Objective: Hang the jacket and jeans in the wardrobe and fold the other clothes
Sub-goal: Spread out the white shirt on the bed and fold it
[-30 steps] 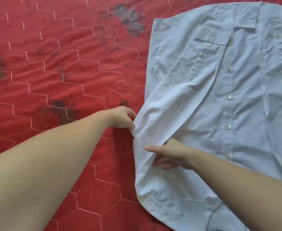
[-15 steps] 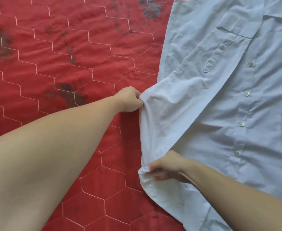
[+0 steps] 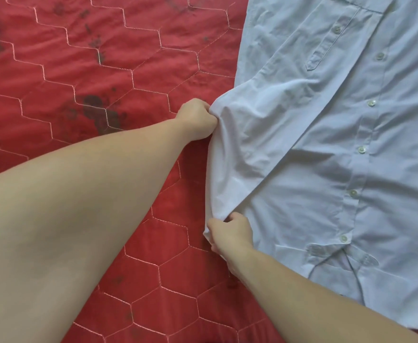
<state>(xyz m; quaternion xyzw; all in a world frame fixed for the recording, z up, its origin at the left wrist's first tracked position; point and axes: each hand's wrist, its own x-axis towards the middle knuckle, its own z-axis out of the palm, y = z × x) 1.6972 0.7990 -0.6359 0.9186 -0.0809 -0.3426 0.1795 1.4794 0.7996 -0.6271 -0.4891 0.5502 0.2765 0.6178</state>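
A pale blue button-up shirt [image 3: 326, 149] lies spread, front up, on the right half of the bed, its row of buttons running down the middle. My left hand [image 3: 198, 118] grips the shirt's left side edge in a fist, and the cloth bunches there. My right hand [image 3: 230, 236] grips the same edge lower down, near the hem, with fingers curled round the fabric. The stretch of edge between my hands is lifted slightly off the bed. The shirt's collar and right side run out of view.
A red quilted bedspread [image 3: 91, 70] with white hexagon stitching and dark flower prints covers the bed and fills the left half of the view. No jacket, jeans or wardrobe are in view.
My right hand has slid down the shirt's edge toward the hem. My left hand keeps its grip, and the edge between them has been pulled taut and raised.
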